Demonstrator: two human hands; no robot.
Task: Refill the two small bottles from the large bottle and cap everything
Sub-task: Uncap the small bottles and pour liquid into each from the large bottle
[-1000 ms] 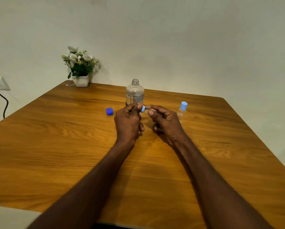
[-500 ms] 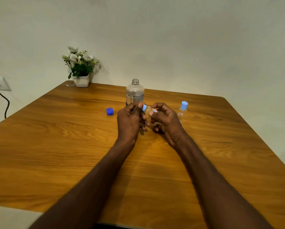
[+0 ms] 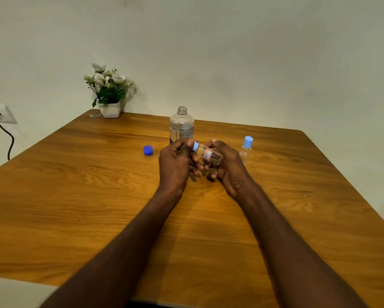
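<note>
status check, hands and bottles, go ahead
Left hand pinching light blue cap; right hand gripping small bottle, tilted. Large bottle uncapped, dark blue cap on table. Nothing blocking.

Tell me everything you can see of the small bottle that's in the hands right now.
The small bottle is clear, plastic by the look, with a light blue cap and a small red-printed label. It is held above the wooden table, tilted almost flat, cap end pointing left. The right hand grips its body; the left hand pinches the cap with thumb and fingers. Its fill level cannot be made out.
</note>
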